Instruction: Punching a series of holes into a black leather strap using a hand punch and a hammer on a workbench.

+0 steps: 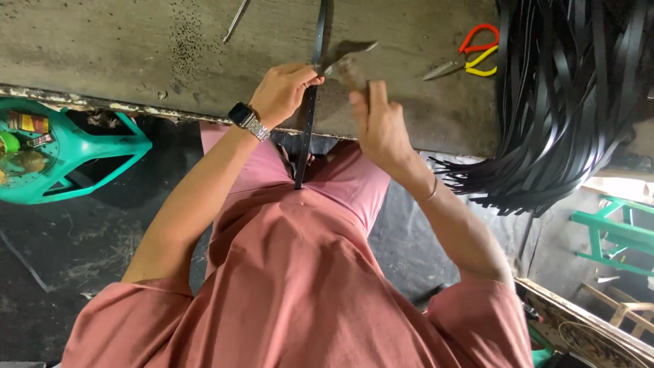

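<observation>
Black strap [310, 116] lies across the table [136, 48] edge and hangs down toward the lap. Left hand [283, 92] pinches it at the edge. Right hand [378, 123] is clenched on a hammer [347, 58] (blurred), head over the strap. Pliers [466, 60] and a bundle of black straps [565, 102] off right.

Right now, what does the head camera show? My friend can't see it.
A person in a pink shirt holds a thin black strap on a grey workbench with the left hand, while the right hand grips a hammer over it. Red and yellow pliers and a heap of black straps lie to the right.
</observation>
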